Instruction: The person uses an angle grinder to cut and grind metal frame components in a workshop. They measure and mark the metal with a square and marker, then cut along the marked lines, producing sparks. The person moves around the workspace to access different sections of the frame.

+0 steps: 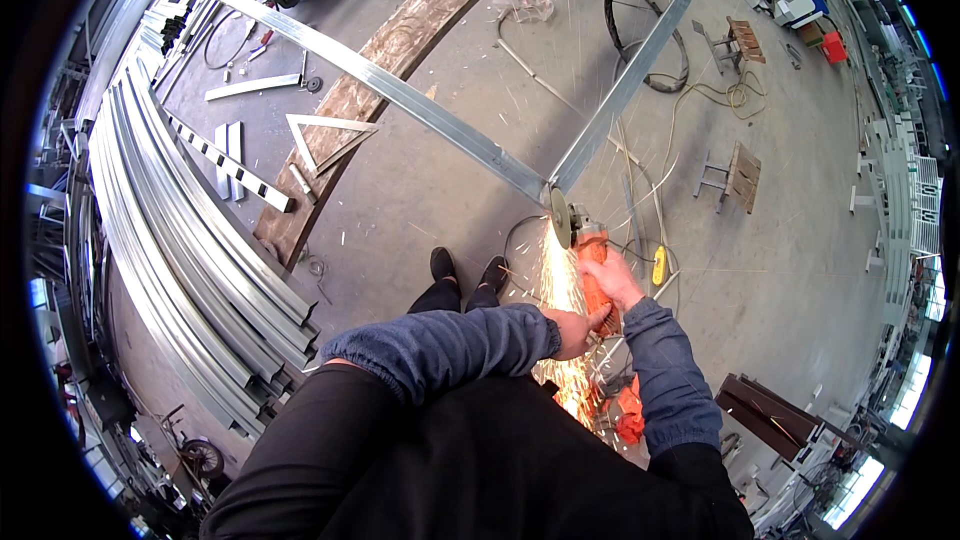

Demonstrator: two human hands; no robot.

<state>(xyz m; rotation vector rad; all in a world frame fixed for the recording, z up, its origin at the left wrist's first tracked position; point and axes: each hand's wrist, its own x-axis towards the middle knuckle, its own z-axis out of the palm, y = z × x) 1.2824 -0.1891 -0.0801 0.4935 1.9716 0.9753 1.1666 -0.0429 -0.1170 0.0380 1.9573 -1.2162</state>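
Note:
Both my hands grip an orange angle grinder [595, 280]. My right hand [616, 278] wraps its body near the head, and my left hand [574, 332] holds it lower down, toward the rear. The grinder's disc [561, 218] meets the corner where two galvanized steel profiles come together, one running to the upper left [400, 95] and the other to the upper right [632, 80]. A bright stream of sparks [560, 275] pours from the disc toward me, passing beside my left hand. Blue-grey sleeves cover both forearms.
Long metal channels [190, 250] lie stacked at left. A triangular square [325, 130] rests by a worn wooden plank [400, 40]. Two small wooden-topped stools [742, 177] stand at right. Cables and a yellow connector [659, 265] lie on the floor, with orange cloth-like material [630, 412] near me.

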